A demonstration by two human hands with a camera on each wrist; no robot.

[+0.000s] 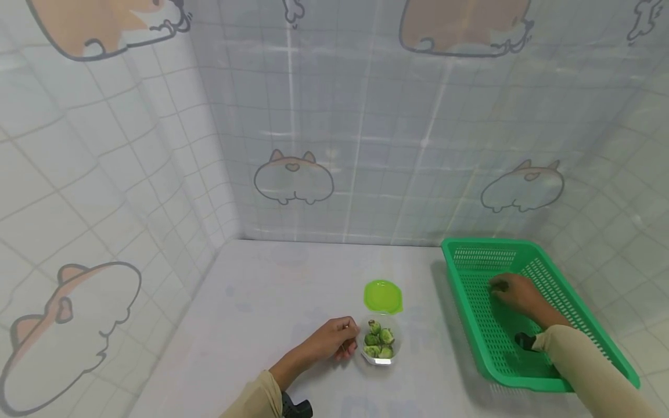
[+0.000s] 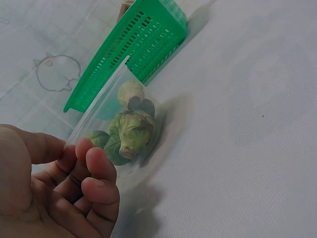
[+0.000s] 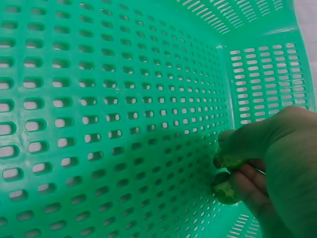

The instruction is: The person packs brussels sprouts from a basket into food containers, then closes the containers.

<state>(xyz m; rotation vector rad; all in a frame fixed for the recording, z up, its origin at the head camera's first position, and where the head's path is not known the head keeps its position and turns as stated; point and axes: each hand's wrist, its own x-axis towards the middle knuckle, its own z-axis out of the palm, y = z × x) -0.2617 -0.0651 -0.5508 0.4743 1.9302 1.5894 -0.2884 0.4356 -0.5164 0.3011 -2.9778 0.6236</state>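
Note:
My left hand pinches the rim of a small clear plastic container between thumb and fingers. Several green Brussels sprouts lie inside that container, which stands on the table. Inside a green basket, my right hand grips a Brussels sprout between its thumb and fingers. A second sprout touches the fingers just below; whether it is held too or rests on the basket, I cannot tell. In the head view the right hand mostly hides both.
A bright green lid lies flat on the white table, just beyond the container. The basket's raised walls surround the right hand. Tile-patterned sheets with cartoon dogs close off the back and both sides.

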